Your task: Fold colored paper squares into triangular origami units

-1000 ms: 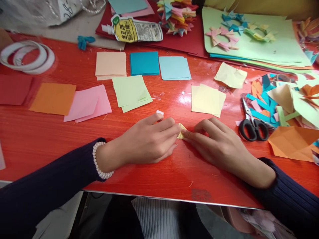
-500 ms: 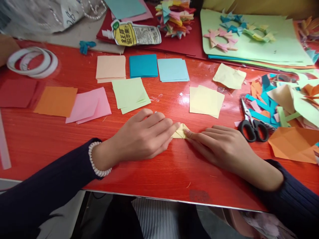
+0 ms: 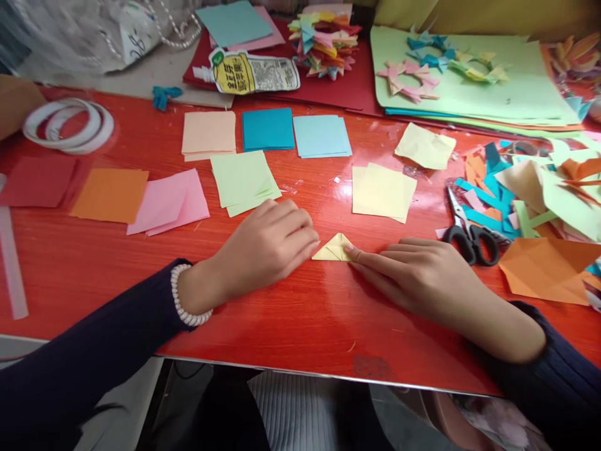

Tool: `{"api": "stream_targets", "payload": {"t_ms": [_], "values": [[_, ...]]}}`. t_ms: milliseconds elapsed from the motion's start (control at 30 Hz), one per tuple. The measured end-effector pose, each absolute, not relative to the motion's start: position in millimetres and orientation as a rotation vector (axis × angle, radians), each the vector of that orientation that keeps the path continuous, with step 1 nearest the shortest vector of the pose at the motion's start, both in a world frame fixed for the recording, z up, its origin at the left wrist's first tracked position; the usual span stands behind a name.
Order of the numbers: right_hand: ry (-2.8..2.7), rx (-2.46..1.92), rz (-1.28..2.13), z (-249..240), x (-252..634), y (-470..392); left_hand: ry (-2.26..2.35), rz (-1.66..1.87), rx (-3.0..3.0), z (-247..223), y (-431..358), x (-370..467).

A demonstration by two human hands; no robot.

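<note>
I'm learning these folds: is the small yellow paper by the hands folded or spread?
Folded: the small pale-yellow paper lies as a triangle, crease lines showing, under the right hand's fingertip.

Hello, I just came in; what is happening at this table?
A person's right hand presses a small folded yellow paper against the red table. The left hand is just beside the paper's left corner, fingers curled. Square paper stacks, such as the green one, lie beyond the hands, and scissors lie farther right.
</note>
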State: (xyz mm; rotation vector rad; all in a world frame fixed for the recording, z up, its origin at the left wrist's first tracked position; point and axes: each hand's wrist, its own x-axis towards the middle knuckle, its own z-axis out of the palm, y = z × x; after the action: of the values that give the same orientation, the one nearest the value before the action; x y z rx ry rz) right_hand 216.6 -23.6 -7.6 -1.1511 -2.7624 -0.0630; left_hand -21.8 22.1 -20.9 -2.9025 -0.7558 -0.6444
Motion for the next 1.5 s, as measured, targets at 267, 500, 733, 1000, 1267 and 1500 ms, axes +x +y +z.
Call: {"api": "stream_targets", "payload": {"t_ms": [267, 500, 733, 1000, 1267, 1500], "values": [[-2.766, -1.140, -0.035, -9.0, 214.6, -24.6, -0.692, -0.505, -2.892, -18.1, 21.4, -11.7], [-2.845, -1.147, -0.116, -4.0, 212.1, -26.7, -0.581, -0.381, -2.862, -15.1, 20.4, -9.3], [-2.806, -1.103, -0.199, -8.6, 213.9, -25.8, -0.702, -0.457, -2.874, -20.5, 22.7, -11.1], [-2.792, -1.120, -0.187, -10.9, 214.5, -27.1, -0.455, -0.501, -2.817, -20.7, 20.9, -16.4], [-2.820, -1.144, -0.236, -10.3, 214.4, -28.0, -0.562, -0.483, -2.535, -17.3, 17.9, -17.4], [-2.805, -1.184, -0.256, -3.5, 217.6, -25.6, -0.396, -0.464, -2.768, -19.6, 18.7, -18.7]]}}
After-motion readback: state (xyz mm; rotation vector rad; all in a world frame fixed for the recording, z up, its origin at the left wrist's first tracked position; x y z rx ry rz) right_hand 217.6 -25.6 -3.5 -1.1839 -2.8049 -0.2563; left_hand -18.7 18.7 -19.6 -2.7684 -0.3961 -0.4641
